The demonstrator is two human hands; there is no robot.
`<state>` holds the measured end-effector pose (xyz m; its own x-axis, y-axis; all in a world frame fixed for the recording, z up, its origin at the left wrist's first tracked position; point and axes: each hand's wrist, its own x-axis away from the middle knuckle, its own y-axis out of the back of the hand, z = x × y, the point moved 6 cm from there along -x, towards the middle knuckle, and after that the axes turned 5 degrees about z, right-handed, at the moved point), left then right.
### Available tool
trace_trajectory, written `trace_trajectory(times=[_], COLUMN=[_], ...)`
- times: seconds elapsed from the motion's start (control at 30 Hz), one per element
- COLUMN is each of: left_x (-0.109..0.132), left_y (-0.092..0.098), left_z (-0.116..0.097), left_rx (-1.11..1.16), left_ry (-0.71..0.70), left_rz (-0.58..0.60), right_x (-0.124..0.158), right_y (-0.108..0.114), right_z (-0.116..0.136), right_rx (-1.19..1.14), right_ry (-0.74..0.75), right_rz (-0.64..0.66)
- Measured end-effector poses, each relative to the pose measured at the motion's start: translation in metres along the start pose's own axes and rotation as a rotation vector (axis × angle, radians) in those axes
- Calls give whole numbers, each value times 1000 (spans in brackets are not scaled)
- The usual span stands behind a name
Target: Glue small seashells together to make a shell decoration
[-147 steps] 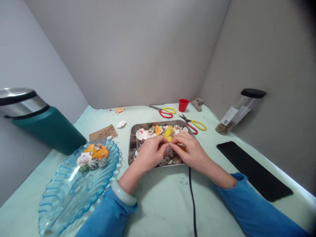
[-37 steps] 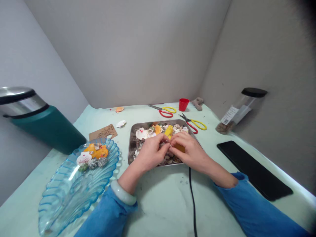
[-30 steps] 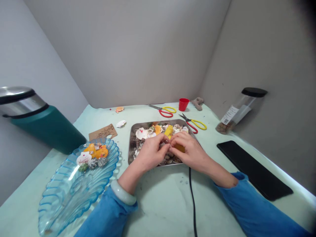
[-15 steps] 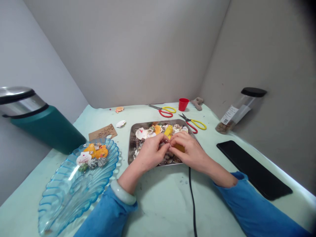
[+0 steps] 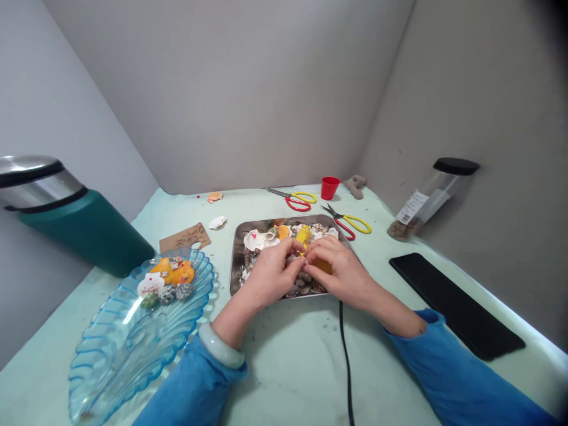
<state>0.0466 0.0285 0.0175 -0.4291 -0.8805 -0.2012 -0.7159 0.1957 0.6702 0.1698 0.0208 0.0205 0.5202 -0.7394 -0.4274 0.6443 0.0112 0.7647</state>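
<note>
Over the front half of a metal tray (image 5: 233, 278) filled with seashells (image 5: 255, 239), my two hands meet at the fingertips. My left hand (image 5: 276, 269) is closed in a pinch, thumb toward the right. My right hand (image 5: 337, 266) is pinched too, its fingertips touching the left ones. Whatever small thing they hold between them is hidden by the fingers. Just beyond the hands lies a yellow piece (image 5: 304, 234) among the shells, beside an orange shell (image 5: 283, 231).
A blue glass dish (image 5: 119, 349) with shells and stones is at left, near a green flask (image 5: 89, 231) and a brown card (image 5: 184, 238). Behind the tray lie two scissors (image 5: 298, 202) and a red cup (image 5: 329, 188). At right are a jar (image 5: 426, 198) and a black slab (image 5: 457, 305).
</note>
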Motion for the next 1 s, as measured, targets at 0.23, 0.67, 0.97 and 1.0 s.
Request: trace_trajectory(times=[0.23,0.67,0.97,1.0], left_x=[1,1,1,1], left_y=[1,4,5,5], left_z=[-2,-5,-5,-5], left_rx=[-55,-9,-2,-4], left_ry=[-9,-14,4,1], left_rz=[10,-14,-14,-16], right_x=[0,1,1,1], right_y=[0,1,1,1], right_z=[0,-2,-1,-1], right_rx=[-2,-33,-5,-2], right_ry=[3,-19,-14,-15], right_rz=[-15,-39,-13,-11])
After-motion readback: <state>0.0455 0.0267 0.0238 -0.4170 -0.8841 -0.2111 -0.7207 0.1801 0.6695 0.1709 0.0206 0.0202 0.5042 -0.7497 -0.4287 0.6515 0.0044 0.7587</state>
